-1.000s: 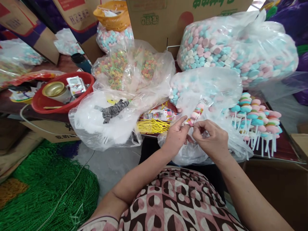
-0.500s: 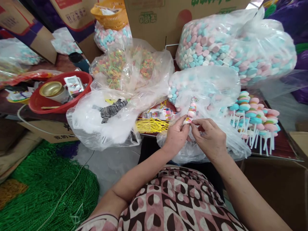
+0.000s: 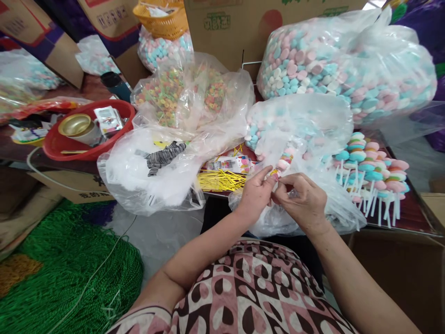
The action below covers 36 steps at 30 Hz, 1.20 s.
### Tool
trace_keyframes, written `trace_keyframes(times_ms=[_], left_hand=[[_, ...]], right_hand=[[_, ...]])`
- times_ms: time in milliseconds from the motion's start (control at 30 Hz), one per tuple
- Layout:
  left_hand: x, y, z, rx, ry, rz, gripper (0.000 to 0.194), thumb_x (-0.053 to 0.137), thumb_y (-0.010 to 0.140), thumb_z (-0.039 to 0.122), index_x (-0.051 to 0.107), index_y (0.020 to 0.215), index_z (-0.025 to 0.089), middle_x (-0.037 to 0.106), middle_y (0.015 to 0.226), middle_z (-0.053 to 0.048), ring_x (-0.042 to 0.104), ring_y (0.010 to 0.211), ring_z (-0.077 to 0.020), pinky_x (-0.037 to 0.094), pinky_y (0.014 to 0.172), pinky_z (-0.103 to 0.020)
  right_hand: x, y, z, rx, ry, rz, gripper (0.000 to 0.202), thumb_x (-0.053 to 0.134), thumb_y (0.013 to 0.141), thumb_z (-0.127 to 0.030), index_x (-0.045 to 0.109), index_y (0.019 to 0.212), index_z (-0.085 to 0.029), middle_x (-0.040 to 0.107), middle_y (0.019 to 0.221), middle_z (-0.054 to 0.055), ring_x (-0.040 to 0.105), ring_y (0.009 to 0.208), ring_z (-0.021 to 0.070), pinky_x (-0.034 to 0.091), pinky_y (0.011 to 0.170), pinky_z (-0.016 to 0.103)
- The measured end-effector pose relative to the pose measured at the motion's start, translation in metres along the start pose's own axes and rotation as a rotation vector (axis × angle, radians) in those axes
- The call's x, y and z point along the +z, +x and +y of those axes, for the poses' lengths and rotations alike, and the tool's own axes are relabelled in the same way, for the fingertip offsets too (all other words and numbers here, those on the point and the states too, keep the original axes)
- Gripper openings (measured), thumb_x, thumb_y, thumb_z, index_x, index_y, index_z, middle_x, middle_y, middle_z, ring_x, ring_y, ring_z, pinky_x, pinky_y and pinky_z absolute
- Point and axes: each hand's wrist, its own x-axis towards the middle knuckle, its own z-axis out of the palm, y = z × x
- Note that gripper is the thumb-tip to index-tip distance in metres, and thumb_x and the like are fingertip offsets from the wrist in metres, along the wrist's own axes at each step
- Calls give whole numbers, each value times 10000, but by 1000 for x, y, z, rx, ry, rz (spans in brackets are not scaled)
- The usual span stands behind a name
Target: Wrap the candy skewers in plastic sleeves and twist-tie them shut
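Observation:
Over the bags in front of me, a marshmallow skewer (image 3: 285, 158) in pink, white and other colours tilts up to the right, in a clear printed wrapper. My left hand (image 3: 255, 192) is closed on its lower end, thumb and forefinger pinching the gathered wrapper. A bit of yellow twist tie (image 3: 275, 173) shows at that spot. Close beside it, my right hand (image 3: 301, 197) is closed in a pinch at the tie, and its fingertips partly hide what they grip. Loose yellow twist ties (image 3: 221, 181) lie left of my hands, below printed wrappers (image 3: 229, 164).
Finished-looking marshmallow sticks (image 3: 371, 171) are piled at the right table edge. Bags of marshmallows (image 3: 306, 55) and of ring-shaped candy (image 3: 170, 95) stand behind. A white-filled bag (image 3: 121, 171) holds a grey striped cloth (image 3: 166, 157). Further left is a red basin (image 3: 52, 150); green cords (image 3: 76, 260) cover the floor.
The skewer has tipped from nearly upright to leaning right. My right fingertips have shifted slightly down and curled in more at its base. The view has moved a little.

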Motion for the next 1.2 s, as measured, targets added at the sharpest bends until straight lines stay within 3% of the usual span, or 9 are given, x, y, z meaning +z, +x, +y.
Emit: trace_keyframes(times_ms=[67, 133, 233, 367, 467, 533, 667, 933, 1200], left_hand=[[1, -1, 2, -96, -179, -88, 490, 635, 840, 454, 607, 1237, 169, 406, 418, 107, 431, 363, -93, 344, 402, -211], [1, -2, 4, -160, -306, -222, 404, 653, 802, 535, 646, 941, 156, 411, 406, 86, 499, 387, -114, 342, 395, -214], [-1, -2, 9, -207, -399, -337, 440, 666, 766, 575, 509, 658, 179, 417, 397, 64, 523, 390, -117, 322, 386, -213], [-4, 2, 12, -81, -258, -189, 317, 686, 773, 453, 607, 899, 173, 398, 388, 111, 477, 351, -92, 311, 403, -203], [-4, 4, 10, 12, -96, -114, 378, 632, 800, 353, 621, 1134, 177, 447, 429, 114, 450, 341, -73, 337, 416, -206], [-3, 3, 9, -1, -92, -117, 440, 579, 800, 291, 600, 1225, 178, 436, 413, 115, 441, 333, -80, 340, 408, -208], [0, -2, 8, -65, -209, -146, 471, 516, 785, 274, 610, 1233, 162, 361, 356, 118, 411, 310, -93, 302, 379, -208], [3, -5, 9, -73, -268, -143, 535, 513, 774, 288, 605, 1282, 145, 386, 368, 112, 390, 319, -86, 296, 391, -202], [1, -7, 11, -60, -293, -128, 568, 537, 774, 293, 588, 1318, 141, 394, 371, 114, 367, 315, -83, 317, 377, -203]], right_hand=[[-1, -4, 2, 66, 33, -8, 116, 544, 756, -155, 601, 695, -236, 671, 618, -4, 642, 554, 159, 507, 542, 271], [-2, -8, 4, 151, 79, -7, 93, 560, 779, -175, 621, 738, -232, 691, 662, -1, 647, 565, 158, 519, 561, 278], [-3, -10, 4, 242, 175, -28, 69, 580, 807, -190, 637, 813, -229, 716, 741, 8, 676, 634, 168, 545, 622, 298], [-6, -6, -2, 297, 280, -51, 136, 556, 871, -189, 642, 973, -216, 733, 904, 43, 711, 766, 179, 566, 705, 323], [-8, -2, -6, 255, 211, -39, 159, 585, 880, -197, 652, 1024, -210, 731, 908, 45, 701, 755, 171, 565, 716, 320], [-7, -1, -6, 226, 169, -45, 137, 613, 874, -222, 657, 1003, -210, 726, 863, 36, 686, 714, 168, 565, 698, 318], [-3, -2, -4, 221, 164, -51, 142, 624, 870, -246, 650, 1005, -209, 728, 858, 37, 689, 697, 173, 569, 678, 321], [3, -7, -7, 234, 86, -23, 174, 643, 852, -292, 627, 1003, -207, 734, 848, 36, 703, 699, 183, 565, 640, 312], [4, -7, -8, 171, 38, 4, 90, 598, 858, -215, 645, 935, -207, 734, 781, 23, 699, 658, 175, 536, 622, 287]])
